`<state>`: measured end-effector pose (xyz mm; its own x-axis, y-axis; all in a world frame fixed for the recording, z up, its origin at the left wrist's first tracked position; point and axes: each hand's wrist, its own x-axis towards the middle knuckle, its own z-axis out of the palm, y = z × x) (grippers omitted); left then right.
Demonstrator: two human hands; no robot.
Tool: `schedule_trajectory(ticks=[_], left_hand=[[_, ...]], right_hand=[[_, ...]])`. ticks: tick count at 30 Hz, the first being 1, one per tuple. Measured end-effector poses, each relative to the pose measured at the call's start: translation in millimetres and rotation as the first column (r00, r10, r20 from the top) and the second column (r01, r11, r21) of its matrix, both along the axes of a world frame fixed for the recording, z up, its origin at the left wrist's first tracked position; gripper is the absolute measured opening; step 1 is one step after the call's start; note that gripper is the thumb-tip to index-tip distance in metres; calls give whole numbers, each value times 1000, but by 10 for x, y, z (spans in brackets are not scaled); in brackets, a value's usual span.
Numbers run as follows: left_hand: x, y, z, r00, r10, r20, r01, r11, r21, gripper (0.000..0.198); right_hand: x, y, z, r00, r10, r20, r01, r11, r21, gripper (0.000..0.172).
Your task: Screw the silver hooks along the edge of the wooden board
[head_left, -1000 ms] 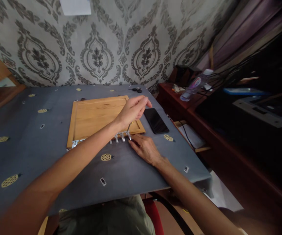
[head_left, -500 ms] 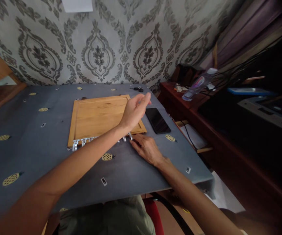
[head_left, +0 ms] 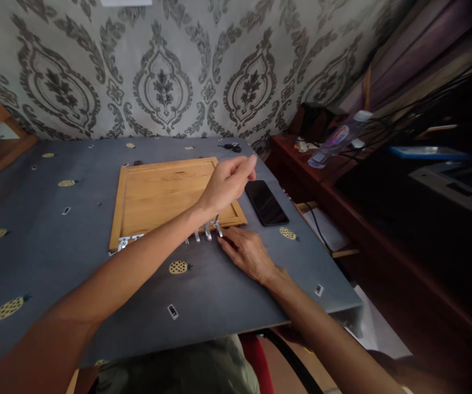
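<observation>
A framed wooden panel point(head_left: 162, 189) lies flat on the blue-grey tablecloth. Along its near edge runs a silver metal hook rail point(head_left: 208, 231), with several prongs sticking out towards me; my left forearm covers its middle. Above the panel's right part, my left hand point(head_left: 229, 183) is closed in a fist. A thin shaft, seemingly a screwdriver point(head_left: 216, 218), shows below it, pointing down at the rail's right end; its handle is hidden in the fist. My right hand point(head_left: 244, 249) rests on the cloth, thumb and fingers pinching the rail's rightmost prong.
A black phone point(head_left: 267, 202) lies right of the panel, and keys point(head_left: 233, 147) lie near the wall. On the dark red desk point(head_left: 326, 186) at the right stand a plastic bottle point(head_left: 338, 139) and cables. The tablecloth point(head_left: 137, 306) has a pineapple print.
The view has shifted slightly. My left fist has turned or moved a little, and the thin shaft beneath it now shows more plainly. My right hand stays at the rail's end.
</observation>
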<state>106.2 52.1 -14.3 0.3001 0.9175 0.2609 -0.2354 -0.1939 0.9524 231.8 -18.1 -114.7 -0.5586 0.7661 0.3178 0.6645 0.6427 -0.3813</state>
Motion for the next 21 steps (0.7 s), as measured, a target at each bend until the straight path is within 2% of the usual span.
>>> schedule_trajectory(ticks=[4, 12, 16, 18, 21], left_hand=[[-31, -12, 37, 997, -72, 30, 73, 997, -35, 41], [-36, -27, 80, 978, -207, -40, 204, 977, -62, 42], [-22, -74, 61, 955, -284, -88, 285, 959, -4, 41], [-35, -96, 50, 953, -279, -121, 287, 956, 56, 38], [-70, -122, 52, 973, -151, -177, 177, 973, 145, 27]], right_hand=[[-6, 0, -1, 1000, 2, -5, -2, 1000, 16, 22], [11, -3, -6, 1000, -1, -1, 1, 1000, 4, 23], [3, -5, 2, 1000, -15, 7, 15, 1000, 11, 22], [1, -4, 0, 1000, -19, 2, 19, 1000, 9, 21], [-2, 1, -12, 1000, -23, -5, 23, 1000, 3, 20]])
